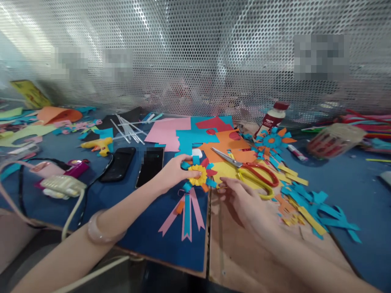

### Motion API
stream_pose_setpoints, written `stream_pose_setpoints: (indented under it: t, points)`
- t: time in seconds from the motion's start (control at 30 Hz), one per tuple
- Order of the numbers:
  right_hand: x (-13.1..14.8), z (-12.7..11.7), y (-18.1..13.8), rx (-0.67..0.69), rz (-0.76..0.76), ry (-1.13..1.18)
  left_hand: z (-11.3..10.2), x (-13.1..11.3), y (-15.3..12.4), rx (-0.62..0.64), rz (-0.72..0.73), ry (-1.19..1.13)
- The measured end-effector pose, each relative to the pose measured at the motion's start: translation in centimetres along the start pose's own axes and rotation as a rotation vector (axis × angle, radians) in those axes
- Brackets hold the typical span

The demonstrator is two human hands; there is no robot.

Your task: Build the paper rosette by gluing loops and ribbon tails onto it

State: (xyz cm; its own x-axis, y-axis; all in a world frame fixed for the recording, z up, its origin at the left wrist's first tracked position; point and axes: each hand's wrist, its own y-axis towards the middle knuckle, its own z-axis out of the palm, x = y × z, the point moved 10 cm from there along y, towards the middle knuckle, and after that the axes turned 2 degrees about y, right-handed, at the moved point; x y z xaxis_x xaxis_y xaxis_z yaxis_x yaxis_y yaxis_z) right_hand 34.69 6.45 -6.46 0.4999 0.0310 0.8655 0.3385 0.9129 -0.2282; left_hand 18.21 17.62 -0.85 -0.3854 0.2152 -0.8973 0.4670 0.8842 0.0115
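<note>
My left hand (180,167) pinches a paper rosette (198,176) at its left edge, thumb on the yellow pleated centre. Blue, red and orange paper petals ring that centre. Pink and blue ribbon tails (187,215) with notched ends hang from it toward the table's front. Just right of the rosette is my right hand (241,199), fingers loosely bent and apart, with no held object visible. Beyond that hand, scissors (244,166) with red and yellow handles lie on yellow paper (220,171). Part of the rosette's left side is covered by my left fingers.
Coloured paper sheets (166,129) lie at the back. A yellow glue gun (99,144), two phones (118,165) and a power strip (62,185) with cables are on the left. Right are blue paper strips (317,203), another paper flower (271,141), a bottle (273,119) and a plastic cup (334,140).
</note>
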Motion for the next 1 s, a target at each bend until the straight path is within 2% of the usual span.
stream_pose_setpoints:
  t: [0.2, 0.27, 0.33, 0.43, 0.53, 0.7, 0.87, 1.0]
  points:
    - [0.2, 0.0, -0.8, -0.033, 0.001, -0.141, 0.6, -1.0, 0.3, 0.014, 0.144, 0.252]
    - [1.4, 0.1, -1.1, -0.058, -0.074, -0.293, 0.7, -1.6, 0.2, 0.014, 0.193, 0.299]
    - [2.7, 0.5, -1.5, -0.059, -0.180, -0.467, 0.0, -2.8, -0.2, -0.039, 0.269, 0.357]
    - [3.3, 1.1, -1.7, -0.025, -0.267, -0.610, -1.5, -5.1, -2.2, -0.166, 0.352, 0.531]
    - [2.9, 1.3, -1.8, 0.014, -0.298, -0.641, -2.1, -6.2, -5.4, -0.180, 0.356, 0.691]
    - [2.4, 1.8, -2.0, 0.075, -0.330, -0.704, -1.2, -4.7, -9.6, -0.067, 0.295, 0.812]
    - [2.9, 1.9, -2.4, 0.056, -0.372, -0.712, -0.1, -2.6, -9.5, 0.021, 0.266, 0.749]
    - [4.1, 3.0, -2.7, 0.056, -0.425, -0.734, -0.9, -1.6, -9.3, 0.000, 0.239, 0.641]
